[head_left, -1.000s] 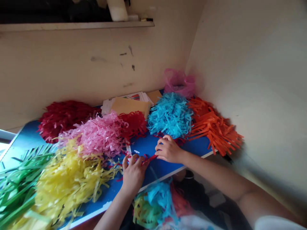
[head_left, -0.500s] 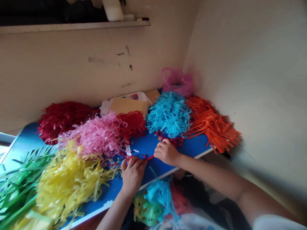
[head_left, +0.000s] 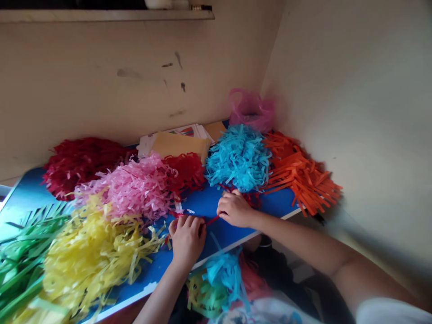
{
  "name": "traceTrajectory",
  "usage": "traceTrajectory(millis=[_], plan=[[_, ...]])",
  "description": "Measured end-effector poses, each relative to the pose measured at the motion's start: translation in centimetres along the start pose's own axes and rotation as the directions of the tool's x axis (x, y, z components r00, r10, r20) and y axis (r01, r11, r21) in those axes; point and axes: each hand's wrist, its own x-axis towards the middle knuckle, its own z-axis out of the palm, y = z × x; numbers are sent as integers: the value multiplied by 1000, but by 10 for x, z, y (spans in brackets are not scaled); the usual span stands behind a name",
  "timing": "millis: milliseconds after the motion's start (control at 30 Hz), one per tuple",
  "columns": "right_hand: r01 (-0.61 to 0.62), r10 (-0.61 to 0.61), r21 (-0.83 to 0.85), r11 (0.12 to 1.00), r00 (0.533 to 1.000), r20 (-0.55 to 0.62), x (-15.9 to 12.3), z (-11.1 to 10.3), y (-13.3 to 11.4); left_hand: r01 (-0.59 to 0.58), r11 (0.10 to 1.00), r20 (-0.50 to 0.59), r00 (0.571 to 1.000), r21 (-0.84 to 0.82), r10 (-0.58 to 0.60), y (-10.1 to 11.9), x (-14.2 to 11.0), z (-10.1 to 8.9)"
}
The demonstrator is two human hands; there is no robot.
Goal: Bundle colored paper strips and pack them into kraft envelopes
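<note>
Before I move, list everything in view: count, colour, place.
Table: one, blue, centre
Fringed piles: seven main, dark red, pink, red, yellow, green, blue, orange, on table
Strip: at least one, red, centre
Lower strips: several, blue, green, yellow, reddish, below table edge
Papers: several, white, tan, back
Bag: one, pink, back right
Shelf: one, pale, upper left
Walls: two, beige, back, right
Sleeve: one, white, lower right
Left hand, right hand: one each, bare, at strip

Left grip (head_left: 187, 230), right grip (head_left: 234, 208), curled; forearms (head_left: 293, 245) extended (bare)
</note>
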Motion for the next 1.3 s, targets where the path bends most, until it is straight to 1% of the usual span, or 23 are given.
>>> traceTrajectory(millis=[67, 133, 167, 200, 267, 433, 567, 667, 767, 867, 933, 967, 1033, 1067, 1100, 1133, 1167, 1200, 1233, 1267, 1300], plan=[[131, -131, -48, 990, 991, 8, -2, -2, 3, -102, 994, -7, 995, 33, 102, 2, -2, 0], [272, -277, -161, 949, 961, -8, -5, -1, 5, -199, 979, -27, 979, 51, 201, 4, -4, 0], [325, -337, -227, 918, 941, -15, -5, 1, 6, -222, 974, -42, 974, 50, 224, 6, -3, 0], [356, -377, -282, 891, 926, -22, -5, 3, 6, -233, 971, -55, 970, 48, 235, 7, -2, 0], [373, -404, -338, 864, 914, -24, -4, 7, 6, -231, 972, -76, 969, 48, 234, 11, 3, -1], [363, -394, -357, 861, 919, -16, -2, 9, 5, -236, 969, -98, 965, 78, 243, 15, 14, -1], [400, -412, -339, 852, 910, 38, -2, 6, -1, -273, 959, -100, 955, 82, 280, 12, 13, 1], [410, -409, -298, 862, 910, 70, 4, 7, -3, -292, 952, -111, 947, 89, 301, 11, 11, 2], [363, -356, -249, 898, 932, 75, 12, 8, -1, -293, 951, -147, 941, 96, 305, 11, 11, 4], [277, -269, -178, 944, 961, 65, 15, 4, -1, -289, 952, -191, 934, 97, 303, 10, 11, 5], [214, -208, -107, 971, 976, 59, 13, -4, -6, -282, 954, -221, 929, 98, 297, 10, 9, -1], [188, -184, -66, 980, 981, 57, 11, -11, -10, -279, 956, -240, 925, 94, 294, 10, 7, -8], [163, -164, 24, 986, 985, 46, 5, -28, -21, -301, 952, -304, 902, 64, 306, 11, 1, -30], [145, -152, 129, 981, 987, 46, 2, -38, -27, -326, 945, -347, 882, 42, 319, 13, -2, -44], [108, -133, 282, 953, 989, 69, 0, -48, -34, -364, 931, -394, 853, 23, 343, 15, -4, -58], [43, -111, 463, 885, 986, 122, -1, -57, -40, -394, 919, -427, 828, 21, 364, 16, -6, -72], [-55, -99, 637, 769, 974, 204, -2, -64, -46, -421, 906, -449, 804, 32, 390, 18, -8, -85], [-171, -101, 767, 618, 950, 294, -2, -69, -52, -443, 896, -456, 789, 44, 412, 20, -9, -95], [-281, -113, 838, 467, 921, 372, -1, -72, -57, -458, 887, -452, 782, 49, 429, 21, -10, -103], [-360, -119, 865, 350, 899, 422, -1, -71, -62, -467, 883, -448, 781, 43, 435, 22, -11, -107], [-405, -106, 879, 251, 891, 441, -1, -68, -67, -463, 886, -449, 787, 23, 422, 22, -13, -109]])
